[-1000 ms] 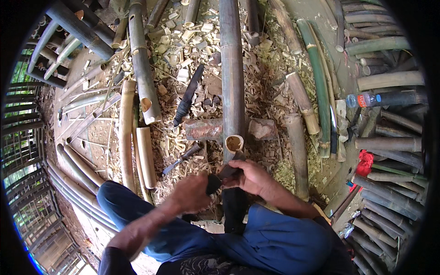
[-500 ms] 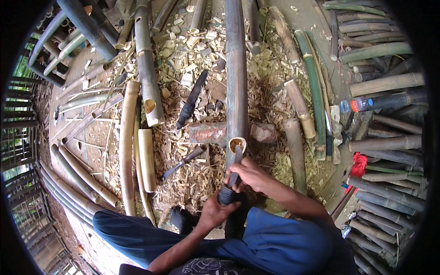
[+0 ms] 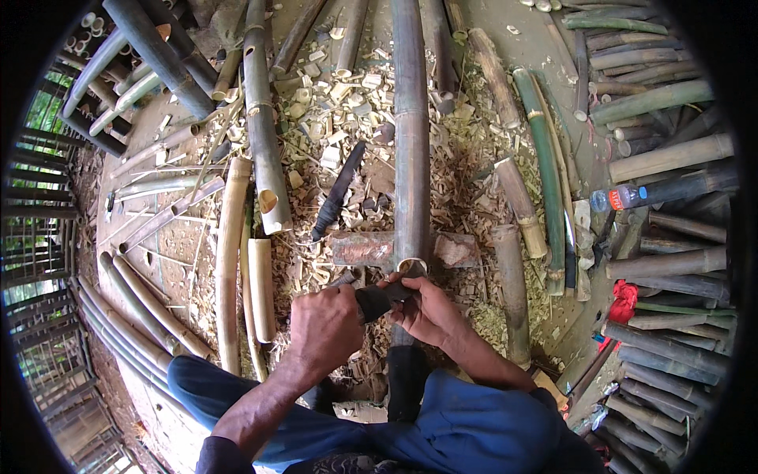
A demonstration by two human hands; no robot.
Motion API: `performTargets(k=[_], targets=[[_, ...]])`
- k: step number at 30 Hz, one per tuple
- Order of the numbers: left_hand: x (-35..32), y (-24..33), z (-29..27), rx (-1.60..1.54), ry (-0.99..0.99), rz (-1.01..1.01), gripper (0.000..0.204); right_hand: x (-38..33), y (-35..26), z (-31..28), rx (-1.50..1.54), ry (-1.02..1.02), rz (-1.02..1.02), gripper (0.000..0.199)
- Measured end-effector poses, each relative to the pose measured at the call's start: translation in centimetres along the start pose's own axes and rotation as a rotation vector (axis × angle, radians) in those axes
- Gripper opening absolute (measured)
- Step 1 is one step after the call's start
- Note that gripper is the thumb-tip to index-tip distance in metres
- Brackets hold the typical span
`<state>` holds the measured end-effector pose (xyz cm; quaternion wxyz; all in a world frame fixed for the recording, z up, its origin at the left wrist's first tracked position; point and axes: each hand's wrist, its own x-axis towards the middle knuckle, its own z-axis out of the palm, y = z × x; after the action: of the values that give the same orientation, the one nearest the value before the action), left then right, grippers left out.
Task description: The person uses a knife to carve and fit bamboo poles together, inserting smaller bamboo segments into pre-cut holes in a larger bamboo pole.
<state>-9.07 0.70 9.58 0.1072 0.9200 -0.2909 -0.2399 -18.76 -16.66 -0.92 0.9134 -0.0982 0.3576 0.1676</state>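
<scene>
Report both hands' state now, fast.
Left hand: closed around the handle end of a dark knife.
Right hand: closed on the knife's front part, by the cut end of the long bamboo pole.

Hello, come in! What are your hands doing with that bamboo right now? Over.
Left hand gripping dark tool handle. Right hand on the tool beside it. Tool at cut end of long bamboo pole. Chips all around, nothing blocking.

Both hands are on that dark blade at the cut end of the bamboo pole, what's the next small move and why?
Probably press the blade down into the pole's open end. The left hand grips the handle, the right hand steadies the blade at the rim, and the long bamboo pole rests on a wooden block.
</scene>
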Motion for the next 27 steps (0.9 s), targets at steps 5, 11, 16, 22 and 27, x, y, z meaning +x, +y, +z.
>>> performTargets(k=[5,11,16,22,27], targets=[[-5.4,-2.6,7.8,-0.650,-0.123,-0.414,0.044,0.8,0.7,0.9,-0.543,0.055,0.028,0.022],[-0.8,-1.2,0.8,-0.297,-0.228,-0.372,0.040,0.9,0.1,0.8,-0.222,0.011,0.024,0.022],[1.6,-0.6,-0.8,0.064,0.003,0.050,0.022,0.7,0.6,-0.3,0.092,-0.128,-0.031,0.021],[-4.3,-2.8,7.1,-0.495,-0.046,-0.318,0.041,0.8,1.3,0.7,-0.427,0.104,-0.030,0.019],[-0.3,-1.9,1.6,-0.198,-0.170,-0.291,0.043,0.6,0.4,1.2,-0.145,-0.004,0.002,0.018]])
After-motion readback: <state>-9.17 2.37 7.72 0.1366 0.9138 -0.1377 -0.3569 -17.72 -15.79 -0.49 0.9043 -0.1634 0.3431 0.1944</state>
